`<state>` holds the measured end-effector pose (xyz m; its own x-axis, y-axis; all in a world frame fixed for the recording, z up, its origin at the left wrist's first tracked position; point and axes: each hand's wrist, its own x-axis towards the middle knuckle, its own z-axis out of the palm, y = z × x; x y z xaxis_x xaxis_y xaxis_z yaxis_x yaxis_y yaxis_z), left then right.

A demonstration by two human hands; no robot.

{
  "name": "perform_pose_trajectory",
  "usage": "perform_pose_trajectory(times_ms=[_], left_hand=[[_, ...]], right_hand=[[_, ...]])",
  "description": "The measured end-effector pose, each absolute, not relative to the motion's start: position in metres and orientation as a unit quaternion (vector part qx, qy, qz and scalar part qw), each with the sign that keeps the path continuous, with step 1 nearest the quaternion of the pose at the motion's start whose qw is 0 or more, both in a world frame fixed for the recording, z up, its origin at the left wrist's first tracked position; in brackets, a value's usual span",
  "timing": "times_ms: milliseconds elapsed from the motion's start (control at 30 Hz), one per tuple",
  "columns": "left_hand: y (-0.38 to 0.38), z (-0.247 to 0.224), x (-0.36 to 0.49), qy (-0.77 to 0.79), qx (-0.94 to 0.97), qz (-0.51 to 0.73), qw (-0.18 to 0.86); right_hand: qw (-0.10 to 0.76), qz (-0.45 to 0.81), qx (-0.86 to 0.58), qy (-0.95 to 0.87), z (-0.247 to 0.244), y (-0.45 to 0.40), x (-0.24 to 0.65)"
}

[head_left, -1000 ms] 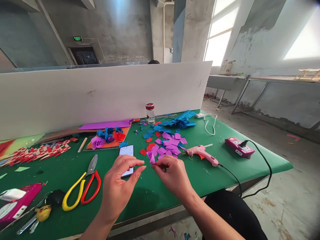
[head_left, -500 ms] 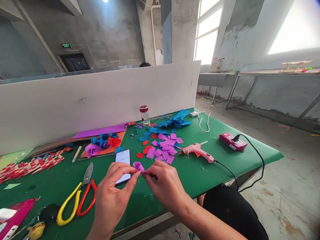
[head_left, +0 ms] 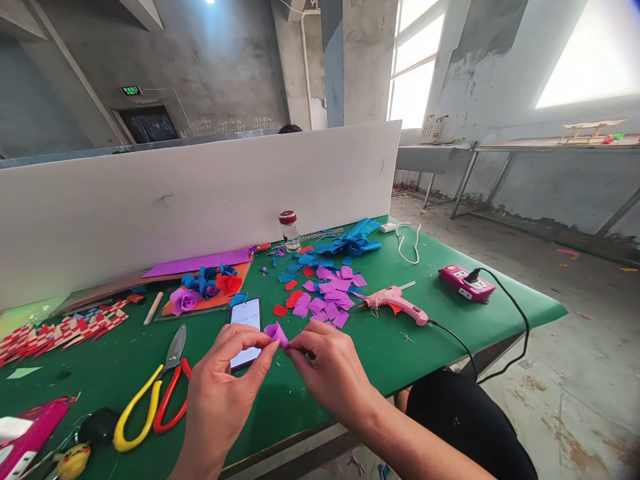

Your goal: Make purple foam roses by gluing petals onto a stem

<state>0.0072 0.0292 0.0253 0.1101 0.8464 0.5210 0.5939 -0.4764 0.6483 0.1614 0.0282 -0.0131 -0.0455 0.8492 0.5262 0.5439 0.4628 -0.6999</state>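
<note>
Between my two hands is a small rolled purple paper flower [head_left: 275,333], cupped at its upper end and narrow at its base. My left hand [head_left: 233,380] pinches it between thumb and forefinger from the left. From the right, my right hand [head_left: 333,367] pinches its lower end. A phone [head_left: 246,313] with a timer on its screen lies partly behind my left hand. Just beyond the flower, purple paper petals [head_left: 330,300] are scattered, mixed with some red and blue ones.
Scissors [head_left: 173,360] with yellow and red handles lie left of my left hand. A pink glue gun [head_left: 397,303] rests on the right, its cord running to a power strip [head_left: 467,283]. Finished paper roses [head_left: 200,287], a glass jar [head_left: 290,233] and a white partition [head_left: 200,193] stand behind.
My left hand has shifted slightly left. The purple paper's top looks wider and more flared than before; both hands still pinch it.
</note>
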Motion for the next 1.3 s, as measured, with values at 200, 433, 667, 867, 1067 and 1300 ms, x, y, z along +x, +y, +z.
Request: perform_pose_trajectory(times_ms=[200,433,667,867,1067,1300], left_hand=[[0.025,0.022,0.006,0.483,0.693,0.505,0.179],[0.031,0.024,0.000,0.454,0.696,0.367,0.417],[0.027,0.010,0.015,0.410,0.666,0.374,0.499],[0.027,0.003,0.017,0.400,0.679,0.421,0.449],[0.028,-0.002,0.018,0.391,0.665,0.459,0.440],[0.030,-0.008,0.029,0.404,0.559,0.481,0.542]], right_hand=[[0.525,0.194,-0.467,-0.685,-0.011,0.032,0.165],[0.612,0.301,-0.304,-0.665,-0.008,0.046,0.185],[0.591,0.249,-0.256,-0.723,-0.013,0.044,0.188],[0.573,0.204,-0.228,-0.760,-0.013,0.040,0.188],[0.567,0.219,-0.248,-0.754,-0.017,0.043,0.185],[0.587,0.276,-0.243,-0.721,-0.023,0.045,0.179]])
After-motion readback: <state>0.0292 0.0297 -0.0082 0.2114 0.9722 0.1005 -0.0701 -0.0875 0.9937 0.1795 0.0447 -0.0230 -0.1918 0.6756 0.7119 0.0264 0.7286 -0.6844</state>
